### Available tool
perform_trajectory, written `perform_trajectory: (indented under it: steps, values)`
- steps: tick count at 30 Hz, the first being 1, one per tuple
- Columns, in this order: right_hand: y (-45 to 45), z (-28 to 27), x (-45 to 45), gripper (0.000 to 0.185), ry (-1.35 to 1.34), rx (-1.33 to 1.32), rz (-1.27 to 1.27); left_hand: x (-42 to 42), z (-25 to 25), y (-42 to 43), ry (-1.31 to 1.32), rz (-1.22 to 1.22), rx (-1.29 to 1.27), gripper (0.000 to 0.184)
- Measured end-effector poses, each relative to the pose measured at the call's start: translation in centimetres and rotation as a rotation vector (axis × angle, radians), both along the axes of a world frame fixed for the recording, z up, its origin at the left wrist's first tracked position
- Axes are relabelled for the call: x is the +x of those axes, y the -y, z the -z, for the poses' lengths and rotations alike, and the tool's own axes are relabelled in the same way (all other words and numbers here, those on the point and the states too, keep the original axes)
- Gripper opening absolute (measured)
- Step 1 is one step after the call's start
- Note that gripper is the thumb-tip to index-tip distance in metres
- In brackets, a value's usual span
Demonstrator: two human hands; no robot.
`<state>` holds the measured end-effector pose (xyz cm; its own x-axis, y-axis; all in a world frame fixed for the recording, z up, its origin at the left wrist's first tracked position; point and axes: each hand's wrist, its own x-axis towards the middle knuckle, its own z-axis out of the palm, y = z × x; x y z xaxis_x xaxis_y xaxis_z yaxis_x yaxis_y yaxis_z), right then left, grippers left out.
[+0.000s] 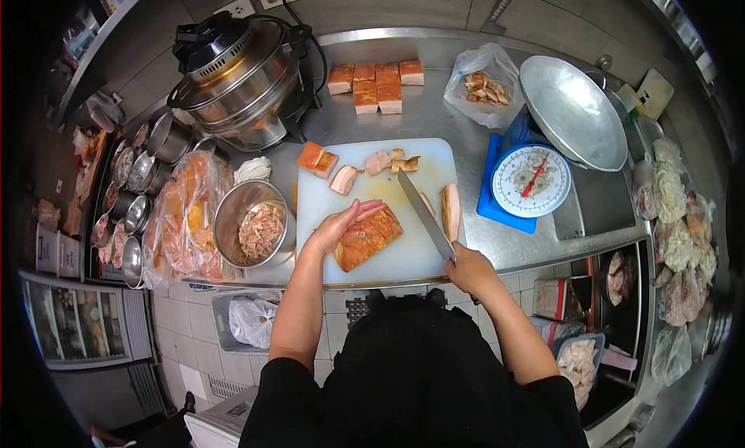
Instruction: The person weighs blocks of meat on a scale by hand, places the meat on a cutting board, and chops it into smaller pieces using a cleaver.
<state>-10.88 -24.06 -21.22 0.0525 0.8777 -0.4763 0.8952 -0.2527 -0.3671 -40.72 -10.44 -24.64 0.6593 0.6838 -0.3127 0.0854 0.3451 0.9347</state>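
A browned slab of pork [369, 241] lies near the front of the white cutting board [431, 154]. My left hand [340, 224] rests against its upper left side, fingers stretched out and together. My right hand [470, 269] is wrapped round the handle of a long knife [423, 211], whose blade points up and left over the board, to the right of the slab. Beyond the blade, a long fatty strip of pork [451, 212] stands at the board's right edge. Smaller pork pieces [344, 180] and trimmed scraps [404, 164] lie along the far part of the board.
Several pork blocks [378, 86] sit at the back beside a plastic bag of pieces [486, 89]. A blue scale [532, 181] stands right of the board. To the left are a steel pot [254, 224] of meat strips, bagged meat [188, 215] and a lidded cooker [240, 83].
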Motion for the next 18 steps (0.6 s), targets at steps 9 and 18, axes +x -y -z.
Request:
perform_trajectory:
  steps: [9, 18]
  values:
    - [0.1, 0.1, 0.0, 0.041, -0.002, 0.021, 0.0, -0.2, 0.8, -0.3, 0.024, 0.01, 0.021, 0.077]
    - [0.3, -0.5, -0.3, 0.042, -0.022, 0.019, 0.033, -0.3, 1.3, -0.5, 0.029, 0.035, 0.045, 0.079]
